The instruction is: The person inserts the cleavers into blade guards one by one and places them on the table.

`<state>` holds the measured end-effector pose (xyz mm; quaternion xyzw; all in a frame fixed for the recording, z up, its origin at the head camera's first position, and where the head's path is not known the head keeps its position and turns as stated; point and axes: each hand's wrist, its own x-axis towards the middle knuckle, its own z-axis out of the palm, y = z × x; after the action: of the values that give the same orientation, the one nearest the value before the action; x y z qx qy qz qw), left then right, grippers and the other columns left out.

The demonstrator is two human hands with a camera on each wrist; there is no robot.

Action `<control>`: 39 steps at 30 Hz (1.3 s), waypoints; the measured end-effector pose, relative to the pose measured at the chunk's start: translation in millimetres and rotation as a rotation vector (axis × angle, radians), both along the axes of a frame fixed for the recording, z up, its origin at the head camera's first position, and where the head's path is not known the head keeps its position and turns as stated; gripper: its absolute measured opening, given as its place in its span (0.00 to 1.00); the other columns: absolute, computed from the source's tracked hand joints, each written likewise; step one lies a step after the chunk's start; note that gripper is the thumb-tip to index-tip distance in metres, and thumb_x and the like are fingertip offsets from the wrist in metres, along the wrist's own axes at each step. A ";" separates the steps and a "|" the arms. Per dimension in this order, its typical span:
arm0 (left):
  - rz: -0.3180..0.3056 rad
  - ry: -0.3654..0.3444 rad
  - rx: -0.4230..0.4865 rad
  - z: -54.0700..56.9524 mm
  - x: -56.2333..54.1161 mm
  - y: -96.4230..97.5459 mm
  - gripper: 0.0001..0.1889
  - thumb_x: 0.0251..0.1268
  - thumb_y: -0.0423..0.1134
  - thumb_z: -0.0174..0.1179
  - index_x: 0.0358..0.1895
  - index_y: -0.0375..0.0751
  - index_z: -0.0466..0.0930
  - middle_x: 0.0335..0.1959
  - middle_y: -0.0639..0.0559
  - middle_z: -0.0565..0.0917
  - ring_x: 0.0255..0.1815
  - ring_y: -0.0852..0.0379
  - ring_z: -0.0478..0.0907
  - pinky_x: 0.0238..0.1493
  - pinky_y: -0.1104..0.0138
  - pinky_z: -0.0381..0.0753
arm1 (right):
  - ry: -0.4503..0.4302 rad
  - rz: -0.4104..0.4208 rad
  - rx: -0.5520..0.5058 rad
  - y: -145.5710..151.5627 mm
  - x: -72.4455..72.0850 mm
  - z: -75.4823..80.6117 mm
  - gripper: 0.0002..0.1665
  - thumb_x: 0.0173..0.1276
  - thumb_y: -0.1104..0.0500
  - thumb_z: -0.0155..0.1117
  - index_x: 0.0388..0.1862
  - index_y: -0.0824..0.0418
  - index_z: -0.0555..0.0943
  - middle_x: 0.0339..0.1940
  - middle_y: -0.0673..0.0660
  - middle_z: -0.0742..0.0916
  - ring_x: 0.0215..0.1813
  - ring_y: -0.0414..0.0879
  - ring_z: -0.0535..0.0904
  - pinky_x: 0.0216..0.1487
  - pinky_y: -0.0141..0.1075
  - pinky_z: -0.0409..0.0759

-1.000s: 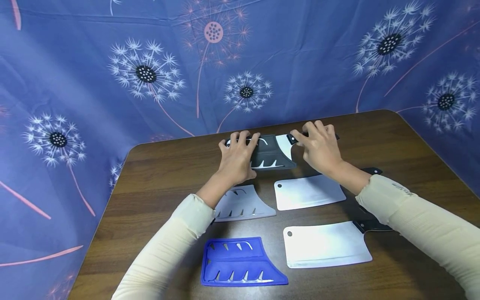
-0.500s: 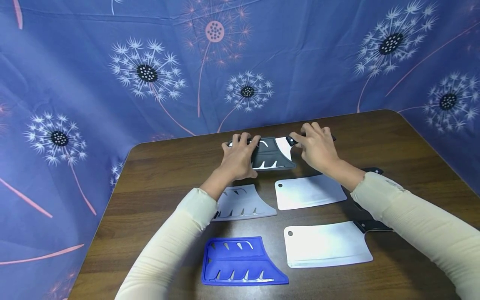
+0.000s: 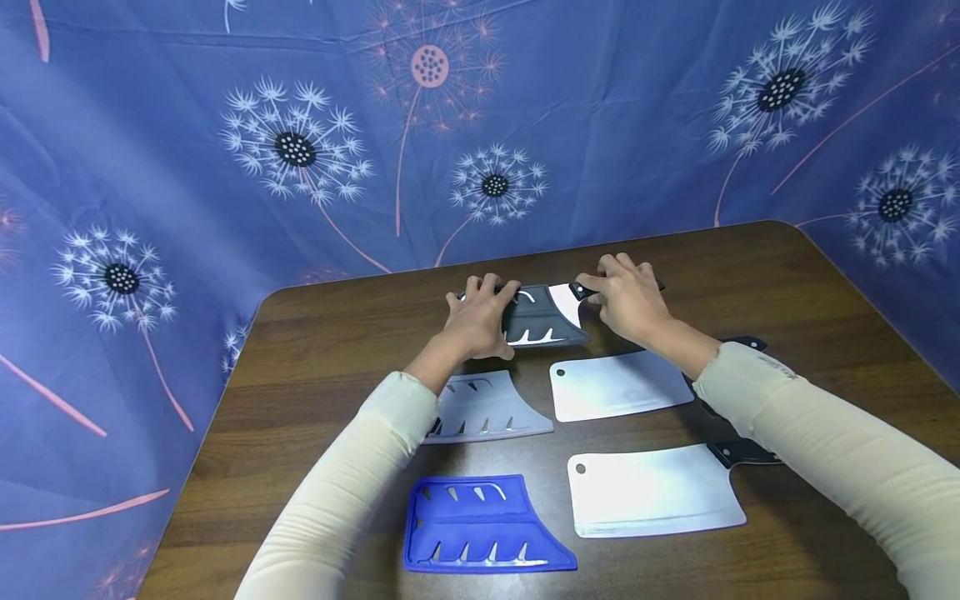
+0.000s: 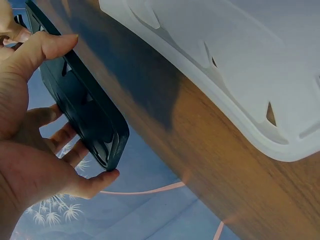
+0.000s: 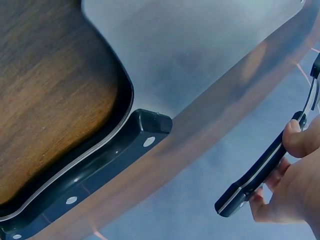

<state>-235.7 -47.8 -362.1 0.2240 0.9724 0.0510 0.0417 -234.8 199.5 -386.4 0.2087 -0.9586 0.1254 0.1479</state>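
— At far side of the table (image 3: 337,350), held how?
— Dark sheath (image 3: 543,315), gripped in left hand (image 3: 480,323); cleaver (image 3: 566,304), blade mostly inside, gripped by handle (image 5: 257,170) in right hand (image 3: 628,298).
— Nearer?
— White sheath (image 3: 491,407), blue sheath (image 3: 480,527), two bare cleavers (image 3: 656,492).

The black sheath (image 3: 542,318) hides most of the held cleaver (image 3: 566,302) blade.

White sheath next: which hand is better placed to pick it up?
Probably the left hand: it is nearer, just beyond the white sheath, though it must first release the dark sheath. The right hand is farther off, gripping a knife handle.
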 end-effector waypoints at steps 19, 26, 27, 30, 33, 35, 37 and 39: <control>-0.001 -0.111 0.012 -9.1 -12.5 -6.5 0.57 0.36 0.50 0.78 0.75 0.56 0.54 0.69 0.48 0.60 0.67 0.46 0.55 0.56 0.45 0.62 | -0.095 -0.005 0.028 -6.0 -11.1 -6.1 0.28 0.59 0.72 0.63 0.60 0.59 0.80 0.43 0.59 0.77 0.44 0.53 0.67 0.41 0.48 0.62; -0.001 -0.151 0.034 -10.8 -17.5 -8.3 0.56 0.36 0.46 0.78 0.74 0.54 0.56 0.68 0.47 0.61 0.67 0.46 0.55 0.56 0.43 0.62 | -0.134 -0.018 0.053 -8.6 -15.8 -8.6 0.29 0.59 0.73 0.61 0.61 0.58 0.79 0.44 0.59 0.77 0.45 0.53 0.67 0.42 0.48 0.61; 0.000 -0.156 0.033 -10.8 -18.2 -8.7 0.55 0.36 0.46 0.78 0.74 0.54 0.56 0.68 0.47 0.61 0.67 0.46 0.55 0.57 0.43 0.62 | -0.141 -0.018 0.054 -9.2 -16.6 -8.9 0.30 0.59 0.73 0.60 0.61 0.58 0.79 0.44 0.59 0.77 0.45 0.53 0.66 0.42 0.48 0.61; 0.000 -0.179 0.032 -11.4 -21.0 -9.6 0.55 0.37 0.46 0.77 0.75 0.54 0.56 0.69 0.47 0.60 0.67 0.45 0.55 0.57 0.42 0.61 | -0.166 -0.021 0.059 -10.9 -19.3 -9.8 0.30 0.59 0.73 0.61 0.61 0.58 0.79 0.45 0.59 0.77 0.46 0.53 0.66 0.43 0.48 0.61; -0.004 -0.206 0.038 -11.5 -23.6 -10.3 0.54 0.39 0.45 0.76 0.75 0.54 0.56 0.69 0.46 0.59 0.67 0.45 0.54 0.57 0.41 0.60 | -0.188 -0.027 0.064 -12.3 -21.9 -10.7 0.29 0.60 0.72 0.62 0.61 0.59 0.79 0.46 0.59 0.77 0.47 0.53 0.66 0.44 0.49 0.62; -0.007 -0.224 0.039 -11.7 -25.4 -10.7 0.54 0.39 0.45 0.76 0.75 0.54 0.56 0.69 0.46 0.59 0.67 0.45 0.54 0.57 0.42 0.60 | -0.201 -0.031 0.070 -13.3 -23.1 -11.0 0.29 0.60 0.72 0.62 0.61 0.58 0.79 0.46 0.59 0.77 0.47 0.53 0.66 0.44 0.49 0.63; -0.008 -0.243 0.041 -12.2 -26.6 -11.5 0.54 0.39 0.45 0.76 0.75 0.54 0.56 0.69 0.47 0.59 0.67 0.45 0.54 0.58 0.41 0.60 | -0.214 -0.030 0.074 -14.2 -23.9 -11.6 0.29 0.60 0.72 0.62 0.61 0.58 0.79 0.44 0.58 0.77 0.45 0.53 0.66 0.43 0.49 0.63; -0.007 -0.267 0.043 -13.0 -27.5 -12.4 0.54 0.39 0.44 0.76 0.75 0.54 0.55 0.70 0.47 0.59 0.68 0.45 0.53 0.59 0.40 0.58 | -0.234 -0.025 0.079 -15.2 -24.5 -12.3 0.28 0.60 0.72 0.62 0.61 0.58 0.79 0.41 0.57 0.76 0.44 0.52 0.66 0.42 0.48 0.62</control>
<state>-263.2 -60.2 -375.1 0.2194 0.9561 0.1009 0.1659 -259.3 184.3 -398.7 0.1863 -0.9760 0.1091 0.0284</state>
